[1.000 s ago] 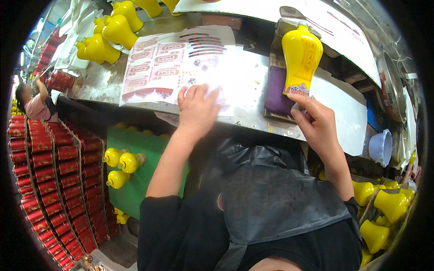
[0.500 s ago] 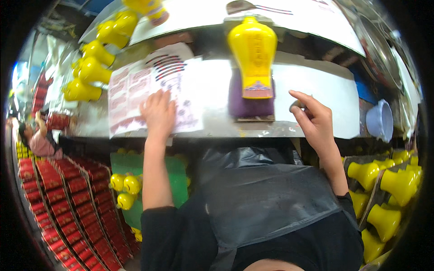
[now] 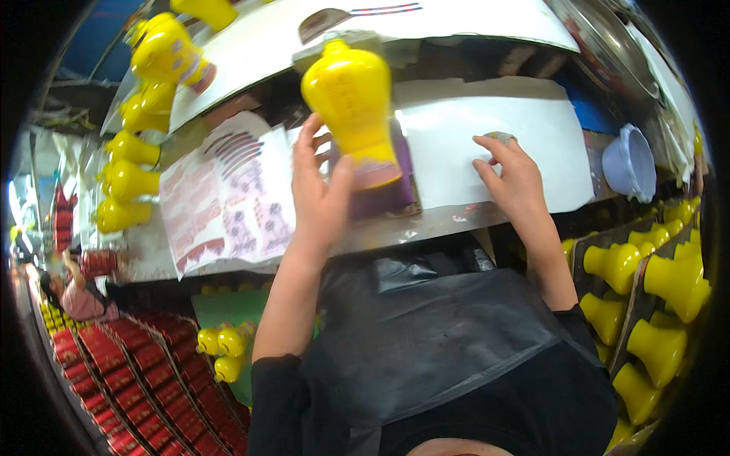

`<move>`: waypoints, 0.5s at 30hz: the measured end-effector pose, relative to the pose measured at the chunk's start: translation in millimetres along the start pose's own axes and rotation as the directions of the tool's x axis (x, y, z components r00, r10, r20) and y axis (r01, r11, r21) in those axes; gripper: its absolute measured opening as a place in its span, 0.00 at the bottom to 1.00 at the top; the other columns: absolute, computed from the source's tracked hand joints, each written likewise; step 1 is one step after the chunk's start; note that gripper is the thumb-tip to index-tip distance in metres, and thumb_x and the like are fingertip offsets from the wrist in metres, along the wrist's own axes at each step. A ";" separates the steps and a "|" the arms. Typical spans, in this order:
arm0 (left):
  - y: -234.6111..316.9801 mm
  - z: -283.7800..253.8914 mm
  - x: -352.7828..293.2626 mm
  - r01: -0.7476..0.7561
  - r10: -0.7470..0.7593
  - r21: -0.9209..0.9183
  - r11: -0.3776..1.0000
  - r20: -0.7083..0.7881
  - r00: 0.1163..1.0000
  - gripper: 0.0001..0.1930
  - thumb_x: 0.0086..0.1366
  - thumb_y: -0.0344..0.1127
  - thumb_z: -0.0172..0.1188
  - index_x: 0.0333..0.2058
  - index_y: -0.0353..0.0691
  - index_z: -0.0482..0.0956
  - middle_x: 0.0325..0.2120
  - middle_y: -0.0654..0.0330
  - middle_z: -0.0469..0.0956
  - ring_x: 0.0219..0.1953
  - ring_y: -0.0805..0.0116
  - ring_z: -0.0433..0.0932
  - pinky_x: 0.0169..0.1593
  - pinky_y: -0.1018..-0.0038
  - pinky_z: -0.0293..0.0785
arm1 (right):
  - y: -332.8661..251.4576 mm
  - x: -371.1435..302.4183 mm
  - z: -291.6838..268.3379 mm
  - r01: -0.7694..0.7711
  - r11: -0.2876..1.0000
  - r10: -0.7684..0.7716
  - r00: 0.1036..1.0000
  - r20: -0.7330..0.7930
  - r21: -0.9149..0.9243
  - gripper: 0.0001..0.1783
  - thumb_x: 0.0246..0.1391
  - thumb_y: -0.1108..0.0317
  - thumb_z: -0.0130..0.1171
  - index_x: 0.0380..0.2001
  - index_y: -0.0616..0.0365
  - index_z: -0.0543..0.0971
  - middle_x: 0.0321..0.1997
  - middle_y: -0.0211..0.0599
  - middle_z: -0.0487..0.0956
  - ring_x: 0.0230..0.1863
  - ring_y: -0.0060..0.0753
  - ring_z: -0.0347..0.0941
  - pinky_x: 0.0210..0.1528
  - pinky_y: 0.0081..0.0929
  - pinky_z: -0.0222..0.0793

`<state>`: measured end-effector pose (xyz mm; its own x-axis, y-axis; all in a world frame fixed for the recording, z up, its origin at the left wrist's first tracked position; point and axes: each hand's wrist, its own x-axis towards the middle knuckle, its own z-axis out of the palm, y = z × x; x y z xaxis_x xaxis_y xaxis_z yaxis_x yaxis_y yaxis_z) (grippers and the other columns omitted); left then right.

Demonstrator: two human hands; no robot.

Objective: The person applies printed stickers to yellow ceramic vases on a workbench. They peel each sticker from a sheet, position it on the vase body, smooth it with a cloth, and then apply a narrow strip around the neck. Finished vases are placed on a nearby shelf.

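A glossy yellow vase-shaped bottle lies on a purple pad, its narrow end toward me with a pinkish-brown band and a patterned strip. Beside its left edge is my left hand, fingers spread and thumb over the lower part; whether it touches the bottle I cannot tell. Over the white paper to the right hovers my right hand, thumb and index finger apart. A small grey piece shows at its fingers and seems held there. Printed transfer sheets with pink and purple patterns lie left of the bottle.
Yellow bottles line the table's left side. A lilac bucket stands at the right. Racked yellow bottles fill the lower right; stacked red goods stand lower left. Another person is at far left.
My left hand has moved from the printed sheets to the bottle's left side. My right hand stays over the white paper. The whole view has shifted and tilted.
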<state>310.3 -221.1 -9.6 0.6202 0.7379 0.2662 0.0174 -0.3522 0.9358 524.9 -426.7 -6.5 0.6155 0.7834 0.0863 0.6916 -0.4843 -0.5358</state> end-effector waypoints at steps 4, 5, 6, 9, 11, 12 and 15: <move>0.4 15.9 15.7 0.172 -0.191 -0.258 0.951 -0.050 0.980 0.35 0.65 0.29 0.56 0.69 0.39 0.53 0.61 0.51 0.63 0.61 0.59 0.67 0.66 0.62 0.66 | 19.2 -5.8 -4.1 -0.043 0.999 0.042 0.998 -0.044 -0.032 0.20 0.57 0.66 0.64 0.53 0.55 0.81 0.40 0.48 0.79 0.41 0.51 0.78 0.45 0.40 0.75; 0.0 17.2 17.4 0.162 -0.190 -0.322 0.933 -0.055 0.980 0.35 0.65 0.28 0.55 0.69 0.39 0.52 0.62 0.50 0.62 0.62 0.58 0.67 0.66 0.61 0.65 | 23.6 -7.2 -5.0 -0.061 0.998 0.059 0.997 -0.054 -0.036 0.20 0.57 0.67 0.64 0.53 0.55 0.81 0.40 0.49 0.79 0.41 0.52 0.78 0.45 0.41 0.75; -0.2 17.6 18.3 0.195 -0.236 -0.372 0.908 -0.069 0.969 0.35 0.65 0.27 0.54 0.70 0.40 0.52 0.63 0.50 0.61 0.62 0.57 0.66 0.67 0.61 0.64 | 27.4 -9.0 -6.0 -0.074 0.997 0.072 0.995 -0.067 -0.037 0.20 0.57 0.67 0.64 0.53 0.55 0.81 0.39 0.49 0.79 0.41 0.51 0.78 0.45 0.41 0.75; -1.8 16.6 24.1 0.301 -0.338 -0.547 0.781 0.036 0.941 0.37 0.68 0.29 0.51 0.72 0.42 0.45 0.65 0.48 0.61 0.65 0.57 0.66 0.69 0.60 0.62 | 33.5 -11.4 -7.7 -0.104 0.994 0.103 0.994 -0.045 -0.025 0.19 0.57 0.67 0.64 0.53 0.55 0.81 0.39 0.48 0.79 0.40 0.52 0.78 0.45 0.40 0.75; -1.7 16.8 25.6 0.365 -0.389 -0.599 0.713 0.096 0.916 0.37 0.69 0.30 0.50 0.73 0.41 0.43 0.65 0.47 0.62 0.66 0.56 0.66 0.70 0.60 0.62 | 33.2 -8.9 -8.4 -0.106 0.994 0.106 0.994 -0.021 -0.001 0.19 0.57 0.67 0.64 0.53 0.55 0.81 0.39 0.48 0.79 0.39 0.51 0.78 0.44 0.40 0.75; -1.2 17.8 26.0 0.378 -0.395 -0.591 0.713 0.106 0.912 0.37 0.70 0.30 0.49 0.73 0.41 0.42 0.65 0.46 0.62 0.67 0.55 0.67 0.70 0.59 0.63 | 31.8 -5.8 -8.9 -0.097 0.995 0.098 0.995 -0.010 0.012 0.20 0.57 0.67 0.64 0.53 0.55 0.81 0.39 0.48 0.79 0.39 0.51 0.78 0.43 0.40 0.75; 1.7 17.1 31.0 0.361 -0.377 -0.557 0.748 0.092 0.922 0.37 0.71 0.30 0.47 0.73 0.41 0.40 0.65 0.45 0.64 0.68 0.52 0.67 0.70 0.58 0.63 | 23.5 8.2 -11.1 -0.016 1.000 0.016 0.998 -0.059 0.008 0.21 0.57 0.68 0.64 0.54 0.54 0.81 0.37 0.47 0.79 0.37 0.49 0.79 0.41 0.39 0.75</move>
<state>342.9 -208.6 -3.8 0.6370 0.7600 -0.1287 -0.1999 0.3242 0.9246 550.4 -436.0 -9.0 0.6479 0.7510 0.1273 0.6788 -0.4934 -0.5440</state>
